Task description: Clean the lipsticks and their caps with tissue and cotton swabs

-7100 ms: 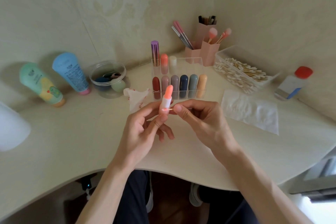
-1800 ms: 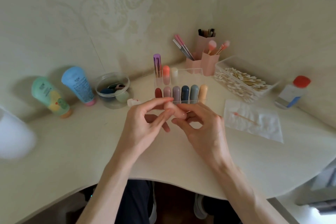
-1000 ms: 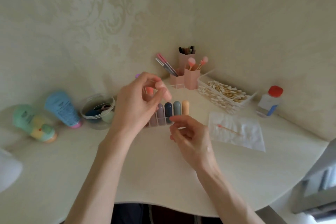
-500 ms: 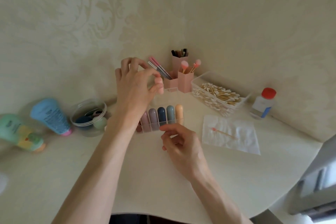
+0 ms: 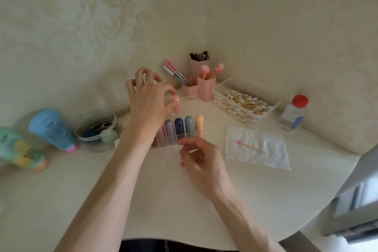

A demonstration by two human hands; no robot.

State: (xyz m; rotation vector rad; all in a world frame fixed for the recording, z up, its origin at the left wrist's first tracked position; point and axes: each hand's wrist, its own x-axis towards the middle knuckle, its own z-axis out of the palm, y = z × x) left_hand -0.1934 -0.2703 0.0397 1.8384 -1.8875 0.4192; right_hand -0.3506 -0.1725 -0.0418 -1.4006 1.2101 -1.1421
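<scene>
**Slot the lipstick into the rack, rear row**

Status: your L hand [image 5: 149, 106] pinches a peach lipstick [image 5: 176, 103] btwn thumb and forefinger, other fingers spread and lifted. It's held in the air above the rear of the clear rack [image 5: 201, 133], just behind the front row [image 5: 180, 127]. R hand [image 5: 202, 161] sits at the rack's front wall, fingers loosely curled, nothing in it.

Step (my read): lipstick going into a rear slot.

How to do it well:
- Steady the rack w/ R hand; it's light and prob. slides on the desk [image 5: 163, 200].
- Line up over the slot first, then lower straight. Don't knock the front row.
- Let go only once it's seated.

Orientation: long axis near vertical, slight lean. Blurred, so can't tell which end is down. Front row stands upright, rounded ends up; match that.

Used swab [image 5: 248, 146] lies on the tissue [image 5: 272, 155] to the right, well apart.
</scene>
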